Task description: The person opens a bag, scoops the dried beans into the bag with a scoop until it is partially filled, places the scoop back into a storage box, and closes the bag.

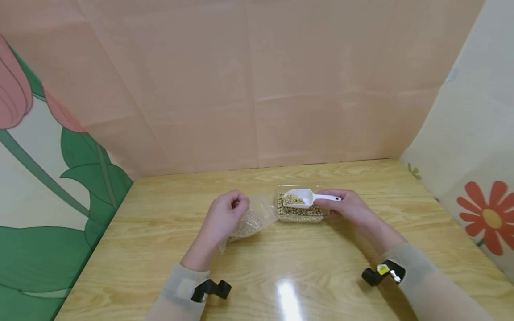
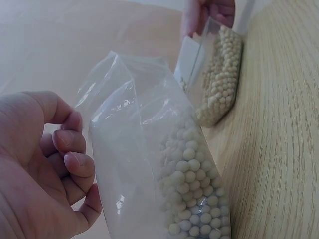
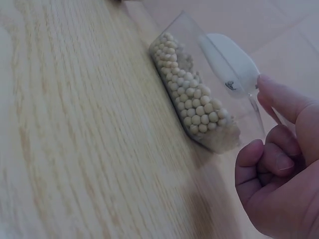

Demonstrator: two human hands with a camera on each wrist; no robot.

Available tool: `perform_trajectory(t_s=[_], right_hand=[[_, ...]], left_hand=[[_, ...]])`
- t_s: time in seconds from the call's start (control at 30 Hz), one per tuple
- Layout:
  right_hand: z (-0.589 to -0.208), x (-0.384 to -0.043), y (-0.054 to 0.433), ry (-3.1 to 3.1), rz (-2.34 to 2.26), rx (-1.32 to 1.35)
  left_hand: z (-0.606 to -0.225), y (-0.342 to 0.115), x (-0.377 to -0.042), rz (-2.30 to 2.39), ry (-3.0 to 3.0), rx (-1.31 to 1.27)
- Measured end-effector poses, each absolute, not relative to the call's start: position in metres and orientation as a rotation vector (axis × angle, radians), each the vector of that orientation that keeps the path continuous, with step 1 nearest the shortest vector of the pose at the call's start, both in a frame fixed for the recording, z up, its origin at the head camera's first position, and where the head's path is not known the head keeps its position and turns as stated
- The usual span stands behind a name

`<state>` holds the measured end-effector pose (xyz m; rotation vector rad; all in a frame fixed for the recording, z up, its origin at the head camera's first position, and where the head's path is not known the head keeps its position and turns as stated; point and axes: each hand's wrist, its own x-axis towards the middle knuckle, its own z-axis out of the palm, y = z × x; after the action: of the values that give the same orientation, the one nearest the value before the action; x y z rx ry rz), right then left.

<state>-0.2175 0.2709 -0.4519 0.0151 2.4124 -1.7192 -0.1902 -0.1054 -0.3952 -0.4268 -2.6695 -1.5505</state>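
Note:
My left hand (image 1: pixel 226 213) pinches the upper edge of a clear plastic bag (image 2: pixel 124 134), its other fingers curled in beside it. Pale round beads or beans (image 2: pixel 199 189) fill the bag's lower part, and its top rises loosely. To the right stands a clear rectangular container (image 1: pixel 301 219) holding more of the same round pieces (image 3: pixel 197 107). With my right hand (image 1: pixel 347 206) I hold the handle of a white scoop (image 1: pixel 307 196), thumb and forefinger on it. The scoop lies over the container's opening with a load of round pieces in its bowl.
Both things are on a light wood table (image 1: pixel 257 263). A pink sheet (image 1: pixel 241 89) hangs behind its back edge. Walls with painted flowers stand at the left and right. Each wrist carries a small black camera.

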Motion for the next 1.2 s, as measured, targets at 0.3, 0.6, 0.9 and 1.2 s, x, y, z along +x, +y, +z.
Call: perform_trajectory(t_s=[0.3,0.6,0.9,1.2], right_hand=[[-0.442,-0.214,0.272,2.348,-1.846,0.01],[-0.422,-0.209,0.277,2.402,-1.778,-0.038],[-0.4,-0.205,0.269,2.37,-1.762,-0.061],[-0.385,-0.198,0.261,2.294,-1.854,-0.106]], left_hand=[[-0.395,-0.108,-0.192,-1.551,-2.661,-0.429],[-0.391,-0.106,-0.191,-1.561,-2.646,-0.408],[-0.388,-0.103,-0.19,-1.575,-2.618,-0.382],[-0.386,-0.099,-0.192,-1.598,-2.559,-0.401]])
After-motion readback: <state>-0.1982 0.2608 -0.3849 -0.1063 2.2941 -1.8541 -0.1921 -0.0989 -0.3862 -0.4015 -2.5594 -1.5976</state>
